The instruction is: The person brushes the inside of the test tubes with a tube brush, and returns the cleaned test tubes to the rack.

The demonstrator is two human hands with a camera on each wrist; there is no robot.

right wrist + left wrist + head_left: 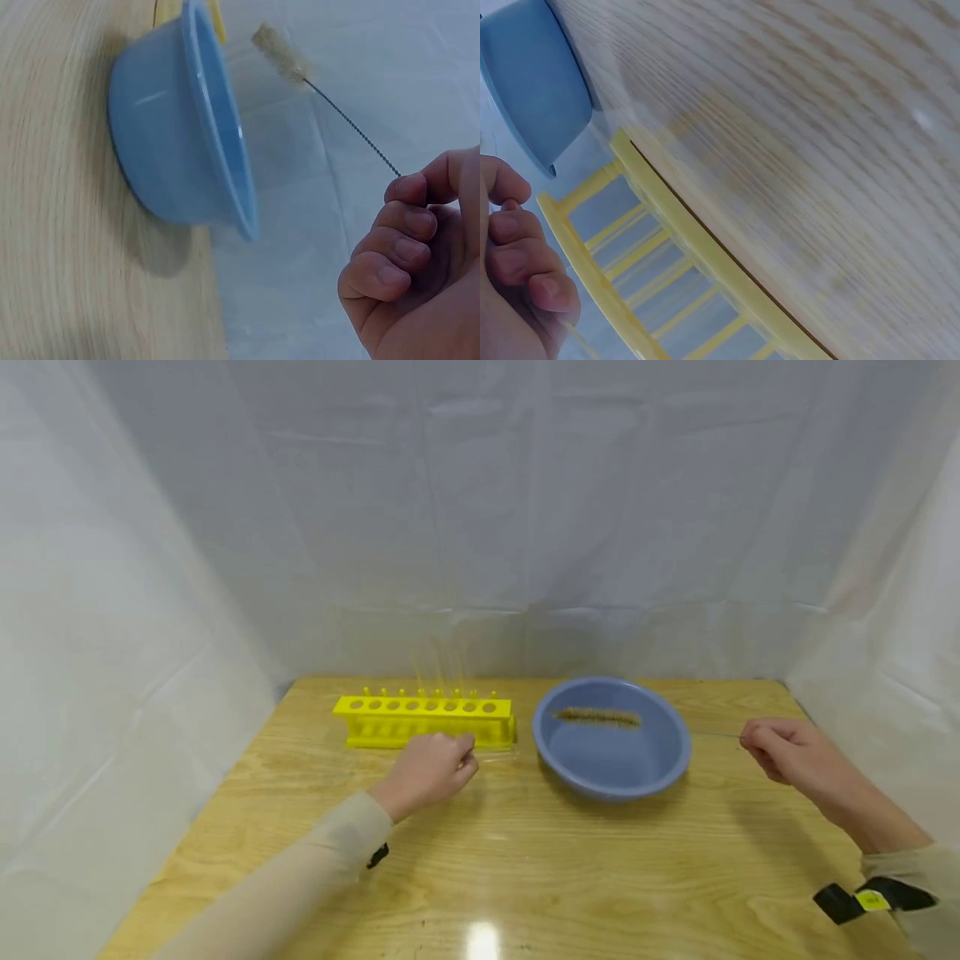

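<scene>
My right hand pinches the thin twisted-wire handle of a test tube brush between thumb and forefinger. The brush's tan bristle head hangs over the blue basin, above its rim in the right wrist view. In front of the yellow test tube rack, my left hand has its fingers curled round a clear test tube, which sticks out to the right. Most of that tube is hidden by the fingers. Several clear test tubes stand upright at the rack's back.
Rack and basin stand side by side toward the far edge of the wooden table, with a narrow gap between them. White sheeting hangs behind and at both sides. Whether the basin holds water I cannot tell.
</scene>
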